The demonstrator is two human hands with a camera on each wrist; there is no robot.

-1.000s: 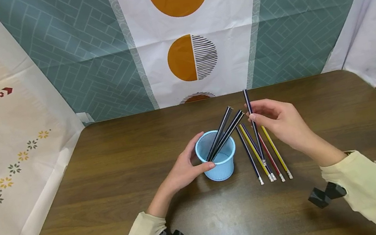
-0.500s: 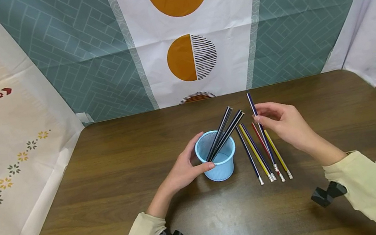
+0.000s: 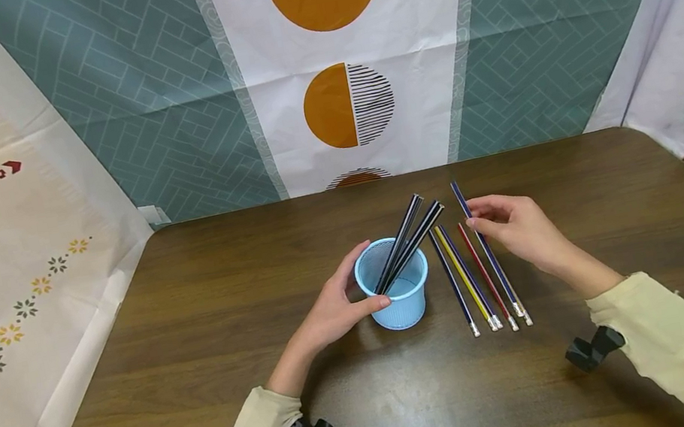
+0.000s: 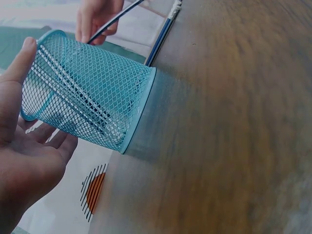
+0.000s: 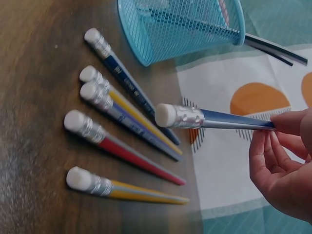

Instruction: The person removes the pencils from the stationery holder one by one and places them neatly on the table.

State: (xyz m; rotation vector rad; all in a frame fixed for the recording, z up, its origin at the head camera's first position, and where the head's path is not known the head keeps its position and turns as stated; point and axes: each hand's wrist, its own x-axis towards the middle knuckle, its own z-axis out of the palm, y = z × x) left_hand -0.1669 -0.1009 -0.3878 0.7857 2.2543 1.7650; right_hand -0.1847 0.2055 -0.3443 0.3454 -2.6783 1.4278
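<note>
My left hand grips a light blue mesh pencil cup, thumb at the near side and fingers round the far side. Several dark striped pencils lean to the right inside it. Between thumb and fingertips, my right hand pinches a blue pencil near its upper end. Its white eraser points down, over the row of pencils right of the cup. That row has a dark blue pencil, a yellow one, a blue-violet one, a red one and another yellow one.
The wooden table reaches back to a teal and white patterned cloth. A pale embroidered cloth hangs at the left, and a whitish one at the right. Each wrist carries a small black camera mount.
My right hand has come lower and slightly right with the blue pencil, whose eraser end shifted from the middle pencils to the rightmost yellow one. The left hand and cup stay put.
</note>
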